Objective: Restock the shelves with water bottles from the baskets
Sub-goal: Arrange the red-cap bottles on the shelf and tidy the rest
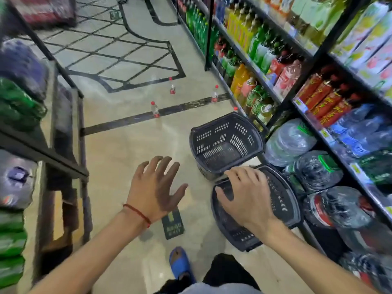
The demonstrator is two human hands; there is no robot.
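Since the three small water bottles [155, 109] stand upright on the floor [127, 145], well apart from both hands, each looks light, smooth and slightly squashy; I would take it around the middle. Both baskets seem empty: the far basket [227, 143] and the near basket [254, 209]. The right hand [246, 196] rests spread on the near one's rim, grip not clenched. The left hand [157, 185] hovers released.

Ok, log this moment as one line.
left hand open, over floor | right hand on near basket rim | far basket empty | three bottles standing on floor
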